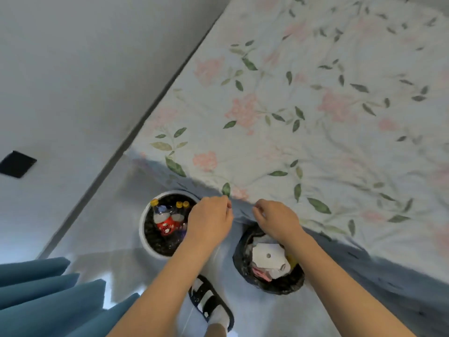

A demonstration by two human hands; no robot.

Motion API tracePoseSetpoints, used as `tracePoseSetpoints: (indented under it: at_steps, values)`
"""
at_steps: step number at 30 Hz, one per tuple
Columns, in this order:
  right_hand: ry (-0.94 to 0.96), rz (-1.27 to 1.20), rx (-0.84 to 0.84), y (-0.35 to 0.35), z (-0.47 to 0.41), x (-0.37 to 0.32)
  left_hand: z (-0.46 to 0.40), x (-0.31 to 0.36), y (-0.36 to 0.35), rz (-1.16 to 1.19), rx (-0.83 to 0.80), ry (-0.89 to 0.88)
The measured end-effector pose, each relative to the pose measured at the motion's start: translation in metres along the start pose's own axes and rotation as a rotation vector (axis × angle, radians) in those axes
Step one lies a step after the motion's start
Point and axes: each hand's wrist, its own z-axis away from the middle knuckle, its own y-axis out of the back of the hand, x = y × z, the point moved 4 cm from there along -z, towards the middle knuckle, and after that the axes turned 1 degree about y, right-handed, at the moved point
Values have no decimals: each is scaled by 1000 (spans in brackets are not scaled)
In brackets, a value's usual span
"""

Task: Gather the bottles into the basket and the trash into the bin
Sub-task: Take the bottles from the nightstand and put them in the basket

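Both hands hang over the floor at the foot of the bed [303, 113], between the two containers, which stand side by side so that each kind of thing has its own place within one reach. The basket [145, 229], round and white-rimmed, sits to the left and holds the bottles [167, 217] upright and tipped together, yellow caps up, one with a red label. The bin [245, 268], lined with a black bag, sits to the right, close against the hanging edge of the sheet, and holds the trash [267, 257]: a white card with a hole, crumpled paper and something pink.

The left hand [210, 218] hovers over the near right rim of the basket with fingers curled inward; the right hand [275, 220] hovers over the far rim of the bin, likewise curled. Neither seems to hold anything, though the fingertips are turned away and blurred, so a small scrap pinched there cannot be ruled out.

The flowered sheet shows no bottle or litter in the part in view, so the gathering looks close to done. A sandalled foot [211, 305] stands between the containers, and a blue curtain [48, 288] hangs at lower left.
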Motion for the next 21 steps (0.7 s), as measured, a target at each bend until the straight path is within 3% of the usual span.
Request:
tracePoseSetpoints:
  at_steps: [12,21]
  values:
    - [-433,-15,436,241,339,228,110,367,25,8,26,-462]
    - [-928,-173,688,277,568,337,183,578,-26,-63,-146,-837]
